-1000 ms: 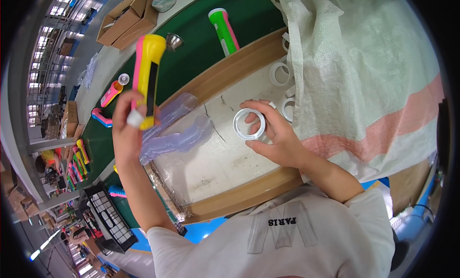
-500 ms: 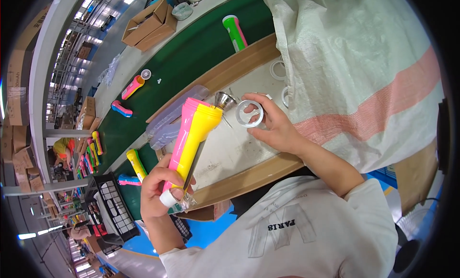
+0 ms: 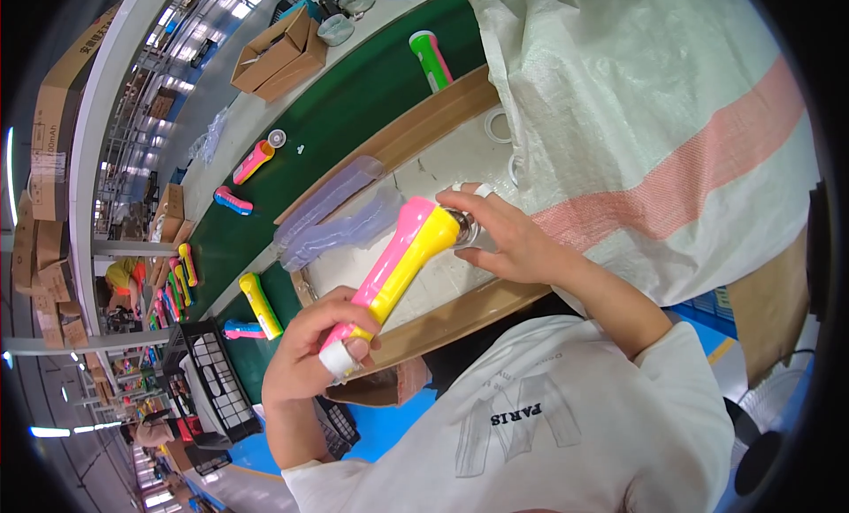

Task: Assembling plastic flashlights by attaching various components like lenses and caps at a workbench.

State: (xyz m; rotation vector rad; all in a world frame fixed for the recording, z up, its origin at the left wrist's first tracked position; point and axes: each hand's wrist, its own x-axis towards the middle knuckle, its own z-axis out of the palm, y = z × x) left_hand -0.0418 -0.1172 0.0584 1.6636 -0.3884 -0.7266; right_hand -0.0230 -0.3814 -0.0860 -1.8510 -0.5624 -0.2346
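My left hand (image 3: 311,358) grips the narrow handle end of a pink and yellow flashlight body (image 3: 400,263), held tilted with its wide head pointing up and right. My right hand (image 3: 501,234) is at that head, fingers curled around a white ring with a shiny reflector (image 3: 466,227) pressed against the opening. Both hands hover over a white worktop (image 3: 416,287) with a wooden border. More white rings (image 3: 497,124) lie further back on the worktop, beside a large woven sack (image 3: 654,115).
A green conveyor belt (image 3: 354,97) runs behind the worktop, carrying several coloured flashlights (image 3: 431,60). Clear plastic bags (image 3: 336,212) lie at the worktop's left. Cardboard boxes (image 3: 279,57) stand beyond the belt. A black crate (image 3: 208,380) sits at lower left.
My left hand brought the flashlight down from an upright hold to a tilt toward my right hand. The right hand moved the white ring onto the flashlight's head.
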